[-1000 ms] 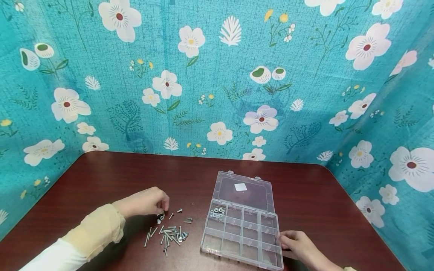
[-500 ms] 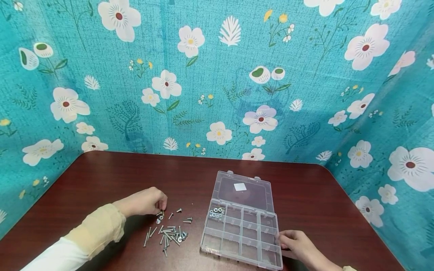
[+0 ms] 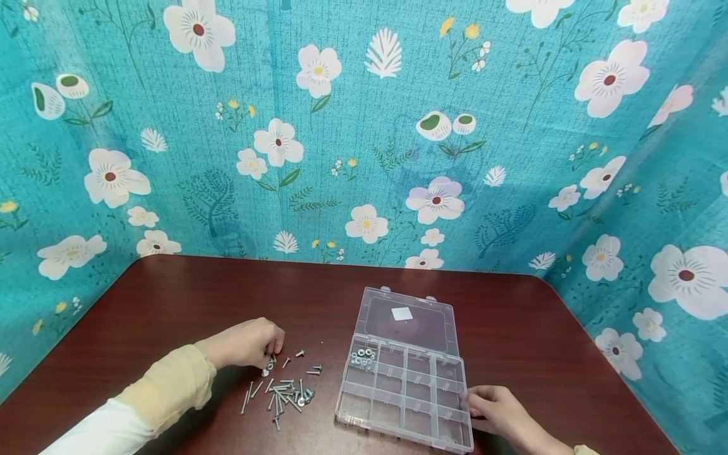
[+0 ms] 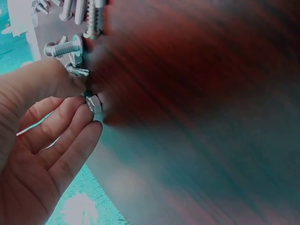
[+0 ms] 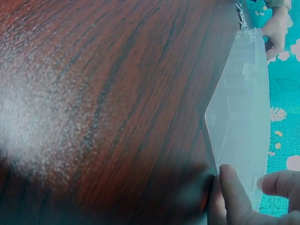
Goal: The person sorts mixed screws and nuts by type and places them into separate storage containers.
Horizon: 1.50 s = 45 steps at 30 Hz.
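My left hand [image 3: 250, 341] is low over the table at the left, beside loose hardware. In the left wrist view its thumb and fingertips pinch a hex nut [image 4: 95, 104]; the other fingers extend loosely. A washer [image 3: 265, 373] lies just below the hand in the head view. Several screws [image 3: 280, 393] form a pile nearer the front. My right hand [image 3: 497, 407] grips the right side of a clear plastic compartment box [image 3: 391, 421], thumb and fingers at its edge in the right wrist view. The box's lid [image 3: 411, 332] is folded back.
Several nuts and washers [image 3: 364, 357] sit in the box's back left compartment. A few separate screws [image 3: 300, 354] lie between the left hand and the box. A floral curtain [image 3: 341, 158] hangs behind the dark wooden table [image 3: 318, 291].
My left hand shifts slightly at the same spot, and its forearm moves a little to the right. The right hand and the box stay put.
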Tool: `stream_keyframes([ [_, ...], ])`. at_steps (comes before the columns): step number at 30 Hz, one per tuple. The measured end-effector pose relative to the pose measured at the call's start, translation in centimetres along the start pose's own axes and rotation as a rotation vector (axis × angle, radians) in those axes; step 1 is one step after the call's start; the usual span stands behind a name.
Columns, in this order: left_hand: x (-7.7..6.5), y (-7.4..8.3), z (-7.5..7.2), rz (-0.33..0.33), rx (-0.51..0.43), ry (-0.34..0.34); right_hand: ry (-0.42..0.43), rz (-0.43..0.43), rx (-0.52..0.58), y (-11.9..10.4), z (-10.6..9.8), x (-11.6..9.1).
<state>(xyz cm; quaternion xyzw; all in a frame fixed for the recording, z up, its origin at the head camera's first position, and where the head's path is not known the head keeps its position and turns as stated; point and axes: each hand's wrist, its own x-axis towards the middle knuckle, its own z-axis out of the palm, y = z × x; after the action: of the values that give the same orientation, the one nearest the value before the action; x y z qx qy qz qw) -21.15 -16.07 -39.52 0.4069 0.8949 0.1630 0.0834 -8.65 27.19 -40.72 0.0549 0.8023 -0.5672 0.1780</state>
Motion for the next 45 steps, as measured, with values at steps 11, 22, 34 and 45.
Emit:
stream_keyframes([
  [11, 2.6, 1.9, -1.0, 0.155, 0.038, 0.118, 0.001, 0.003, 0.009, 0.1, 0.0, -0.1],
  [22, 7.2, 6.3, -1.5, 0.249, 0.053, 0.116, 0.005, 0.015, -0.013, -0.1, 0.0, -0.2],
  [34, 10.4, 9.1, 0.0, 0.281, 0.064, 0.067, 0.015, 0.021, -0.031, -0.2, 0.0, -0.2],
  [45, 8.4, 7.8, -1.1, 0.227, 0.062, 0.057, 0.004, 0.003, -0.030, -0.3, 0.0, -0.2],
])
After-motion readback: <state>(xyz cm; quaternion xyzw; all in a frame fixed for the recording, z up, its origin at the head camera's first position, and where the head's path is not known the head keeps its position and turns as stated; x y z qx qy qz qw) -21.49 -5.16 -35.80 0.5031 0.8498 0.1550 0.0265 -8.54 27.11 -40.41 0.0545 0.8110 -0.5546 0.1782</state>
